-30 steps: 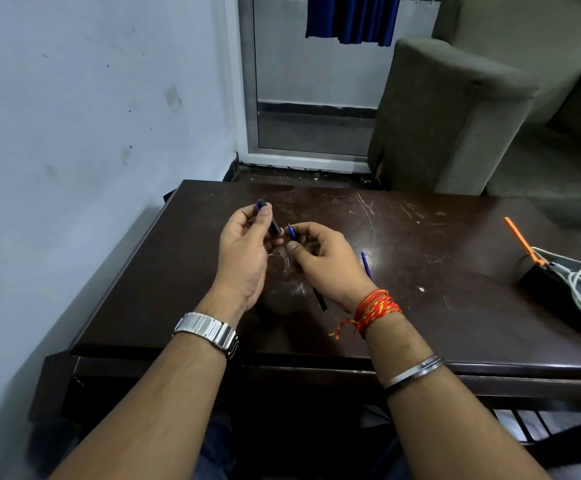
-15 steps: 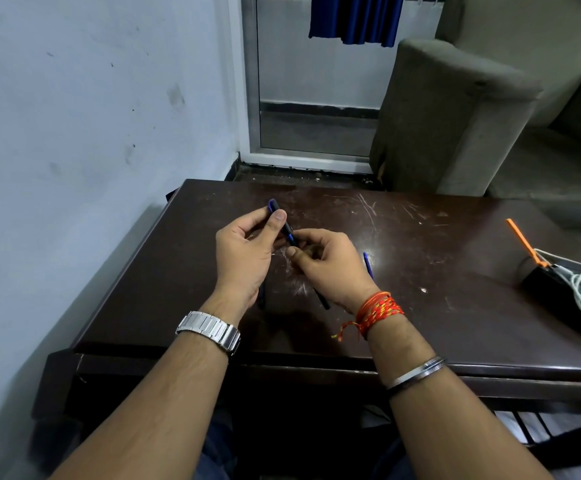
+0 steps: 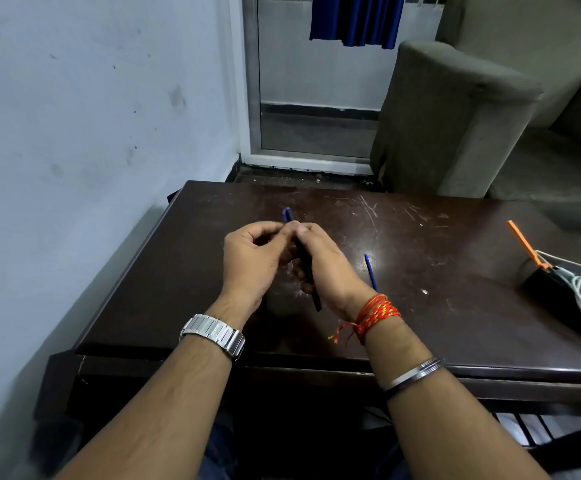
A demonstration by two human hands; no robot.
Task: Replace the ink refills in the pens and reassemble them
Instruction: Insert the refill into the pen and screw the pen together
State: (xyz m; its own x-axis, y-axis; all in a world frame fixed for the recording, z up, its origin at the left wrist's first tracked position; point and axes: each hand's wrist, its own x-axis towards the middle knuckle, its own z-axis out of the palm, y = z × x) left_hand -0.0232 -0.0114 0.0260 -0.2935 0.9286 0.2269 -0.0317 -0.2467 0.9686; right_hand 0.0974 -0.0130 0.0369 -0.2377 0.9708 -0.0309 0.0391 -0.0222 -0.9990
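Your left hand [image 3: 252,261] and right hand [image 3: 327,268] both pinched one dark pen [image 3: 304,261] over the table [image 3: 455,306], apparently reassembling it; next likely needed an aligned twist.

Both forearms reach forward from the lower edge of the view and converge toward the middle, bare to the elbow. The left hand [image 3: 252,259] is curled, back of the hand up, thumb and forefinger pinched together at the top. The right hand [image 3: 330,268] sits just beside it (their fingertips touch), fingers folded inward in a closed grip, wrist angled out to the right.
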